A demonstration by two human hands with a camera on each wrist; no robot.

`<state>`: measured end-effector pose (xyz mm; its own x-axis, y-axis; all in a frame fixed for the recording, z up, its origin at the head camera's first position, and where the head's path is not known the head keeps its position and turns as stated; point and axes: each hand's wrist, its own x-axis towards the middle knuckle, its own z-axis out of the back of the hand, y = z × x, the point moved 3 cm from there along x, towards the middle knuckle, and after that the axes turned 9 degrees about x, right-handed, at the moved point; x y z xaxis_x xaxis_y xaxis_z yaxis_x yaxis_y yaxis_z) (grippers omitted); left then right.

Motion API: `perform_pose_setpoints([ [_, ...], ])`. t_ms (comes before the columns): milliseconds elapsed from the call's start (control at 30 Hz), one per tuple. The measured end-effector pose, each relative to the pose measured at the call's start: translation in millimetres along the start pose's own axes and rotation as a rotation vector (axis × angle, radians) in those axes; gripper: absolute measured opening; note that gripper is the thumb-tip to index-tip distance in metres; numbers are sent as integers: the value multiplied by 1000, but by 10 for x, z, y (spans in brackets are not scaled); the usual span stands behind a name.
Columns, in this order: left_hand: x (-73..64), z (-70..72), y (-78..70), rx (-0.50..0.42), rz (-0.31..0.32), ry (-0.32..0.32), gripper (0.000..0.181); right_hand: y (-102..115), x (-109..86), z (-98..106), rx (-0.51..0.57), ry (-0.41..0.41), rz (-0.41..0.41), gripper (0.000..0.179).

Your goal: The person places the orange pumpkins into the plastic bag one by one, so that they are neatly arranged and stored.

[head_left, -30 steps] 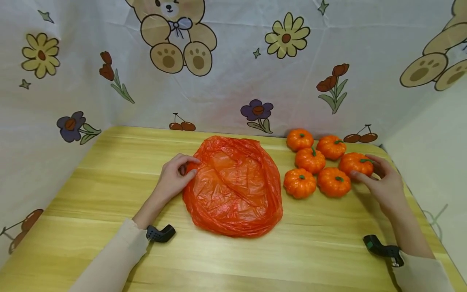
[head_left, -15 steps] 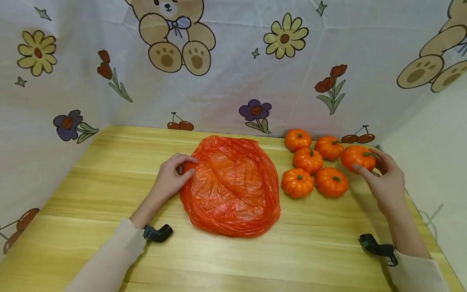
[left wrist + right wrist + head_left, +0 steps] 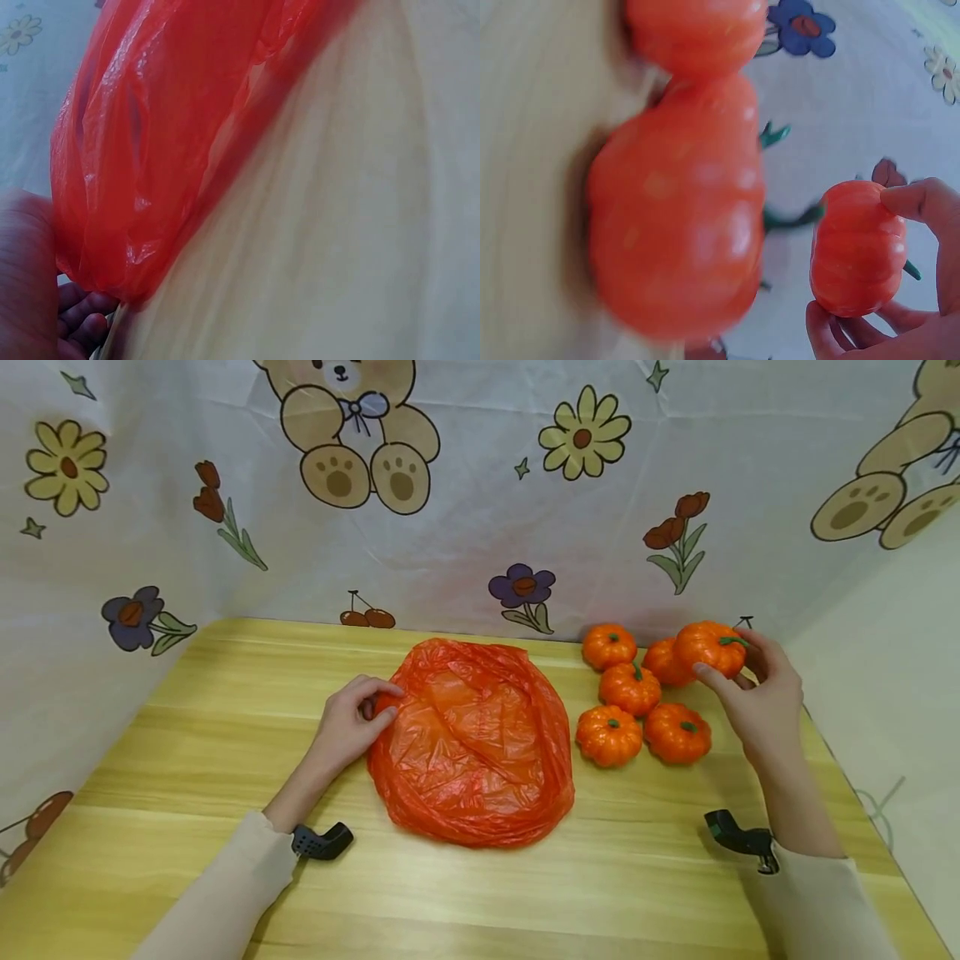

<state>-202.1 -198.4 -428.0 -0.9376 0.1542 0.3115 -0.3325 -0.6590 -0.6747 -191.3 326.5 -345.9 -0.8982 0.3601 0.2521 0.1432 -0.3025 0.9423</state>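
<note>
A small orange toy pumpkin (image 3: pixel 708 649) with a green stem is gripped between the thumb and fingers of my right hand (image 3: pixel 765 693). It is lifted off the table; in the right wrist view the held pumpkin (image 3: pixel 859 251) appears apart from the others. My left hand (image 3: pixel 350 720) pinches the left rim of a red plastic bag (image 3: pixel 480 743), which lies spread with its mouth open upward. In the left wrist view the bag's side (image 3: pixel 150 150) hangs beside the thumb, and the curled fingertips (image 3: pixel 90 326) show below it.
Several more pumpkins (image 3: pixel 609 737) stand grouped right of the bag; the lifted one partly covers a back pumpkin (image 3: pixel 663 662). The wooden table (image 3: pixel 487 902) ends at a patterned cloth (image 3: pixel 465 552) behind and a pale surface on the right.
My right hand has raised the pumpkin from the right side of the group and carried it up and left, over the back pumpkin. My left hand has stayed at the bag's rim.
</note>
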Motion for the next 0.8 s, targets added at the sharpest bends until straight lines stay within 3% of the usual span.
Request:
perform_pose_setpoints([
  [200, 6, 10, -10, 1, 7, -2, 22, 225, 8, -286, -4, 25, 13, 68],
  [533, -17, -4, 29, -1, 16, 5, 23, 523, -59, -760, 26, 179, 9, 69],
  [800, -9, -8, 24, 2, 19, 1, 23, 780, -106, -1156, 84, 244, 49, 69],
])
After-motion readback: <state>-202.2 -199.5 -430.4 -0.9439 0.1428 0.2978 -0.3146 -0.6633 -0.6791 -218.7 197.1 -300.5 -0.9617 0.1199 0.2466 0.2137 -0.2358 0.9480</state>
